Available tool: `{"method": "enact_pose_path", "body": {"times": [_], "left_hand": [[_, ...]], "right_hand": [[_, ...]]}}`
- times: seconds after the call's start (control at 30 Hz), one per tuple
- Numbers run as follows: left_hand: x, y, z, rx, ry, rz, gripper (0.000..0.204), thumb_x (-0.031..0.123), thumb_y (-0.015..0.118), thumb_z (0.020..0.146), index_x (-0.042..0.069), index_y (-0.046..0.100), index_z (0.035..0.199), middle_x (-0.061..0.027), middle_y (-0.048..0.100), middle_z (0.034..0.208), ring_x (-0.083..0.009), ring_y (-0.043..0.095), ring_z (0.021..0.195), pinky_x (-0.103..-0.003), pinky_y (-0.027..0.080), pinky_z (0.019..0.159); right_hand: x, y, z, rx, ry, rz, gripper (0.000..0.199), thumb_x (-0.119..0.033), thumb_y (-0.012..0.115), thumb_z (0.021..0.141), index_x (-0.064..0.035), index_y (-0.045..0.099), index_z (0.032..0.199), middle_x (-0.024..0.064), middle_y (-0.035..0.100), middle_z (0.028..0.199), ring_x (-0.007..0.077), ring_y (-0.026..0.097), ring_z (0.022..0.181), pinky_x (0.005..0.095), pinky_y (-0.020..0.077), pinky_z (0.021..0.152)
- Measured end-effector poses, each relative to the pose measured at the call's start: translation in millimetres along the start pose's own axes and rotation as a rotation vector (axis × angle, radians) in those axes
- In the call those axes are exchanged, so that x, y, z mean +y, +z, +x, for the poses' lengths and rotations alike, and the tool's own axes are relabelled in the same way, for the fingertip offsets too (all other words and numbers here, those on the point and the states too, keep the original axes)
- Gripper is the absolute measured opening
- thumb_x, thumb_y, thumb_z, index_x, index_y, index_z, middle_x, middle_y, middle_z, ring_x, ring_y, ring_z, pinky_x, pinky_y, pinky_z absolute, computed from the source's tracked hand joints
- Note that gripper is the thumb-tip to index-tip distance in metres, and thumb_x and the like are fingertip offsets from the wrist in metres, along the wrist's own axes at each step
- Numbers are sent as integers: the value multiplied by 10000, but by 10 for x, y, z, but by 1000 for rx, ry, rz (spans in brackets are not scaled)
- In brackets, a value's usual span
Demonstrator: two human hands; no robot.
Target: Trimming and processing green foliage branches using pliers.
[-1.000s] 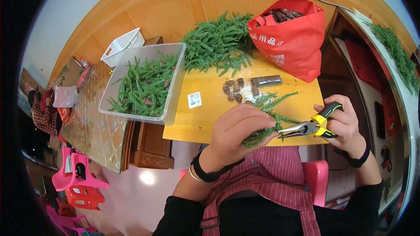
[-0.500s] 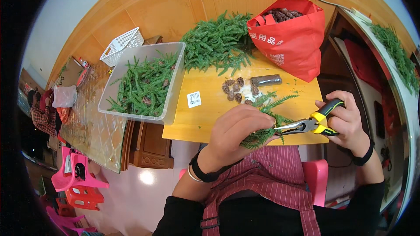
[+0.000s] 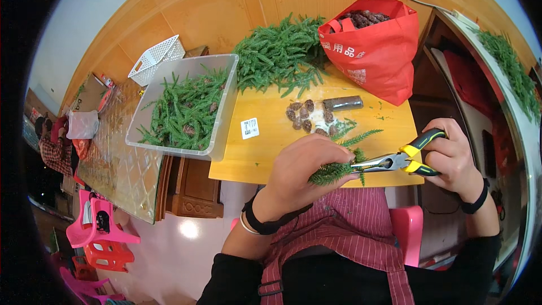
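Against one second ago, the long jaws of the pliers [image 3: 398, 162] have drawn closer together and lie more level; back then they stood visibly apart beside the left fingertips, and now their tips reach in among the needles there. The cones [image 3: 306, 126], clear bin [image 3: 223, 130] and red bag [image 3: 372, 51] have stayed put on the yellow table [image 3: 271, 158]. The green sprig [image 3: 329, 174] is at the table's near edge, pinched in the person's left hand [image 3: 307, 166], its fronds poking out on both sides of the fingers. The right hand [image 3: 451, 155], at the table's right near corner, grips the pliers by the handles. Whether the tips have closed on anything cannot be told.
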State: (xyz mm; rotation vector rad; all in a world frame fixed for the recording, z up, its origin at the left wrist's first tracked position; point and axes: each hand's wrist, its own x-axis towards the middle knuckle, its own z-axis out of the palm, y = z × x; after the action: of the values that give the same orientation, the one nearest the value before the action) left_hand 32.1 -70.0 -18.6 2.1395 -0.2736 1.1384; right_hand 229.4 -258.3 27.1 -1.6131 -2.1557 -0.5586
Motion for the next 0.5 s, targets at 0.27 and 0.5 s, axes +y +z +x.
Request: {"method": "enact_pose_path", "body": {"times": [0.27,0.5], "left_hand": [[-4,-27,-34,-53,-131,-115,324,-18,749,621,23,545,870,-139,633,819,-240,622,767,-313,490,675],[-26,-28,-63,-45,-174,-164,303,-29,732,638,16,542,870,-143,630,823,-226,620,774,-304,491,676]], "right_hand": [[-2,22,-13,-16,20,33,216,-163,660,528,-37,501,600,67,595,769,306,549,815,393,445,686],[-7,31,-18,-23,7,57,241,-155,678,524,-41,472,574,64,559,704,308,546,774,391,450,666]]}}
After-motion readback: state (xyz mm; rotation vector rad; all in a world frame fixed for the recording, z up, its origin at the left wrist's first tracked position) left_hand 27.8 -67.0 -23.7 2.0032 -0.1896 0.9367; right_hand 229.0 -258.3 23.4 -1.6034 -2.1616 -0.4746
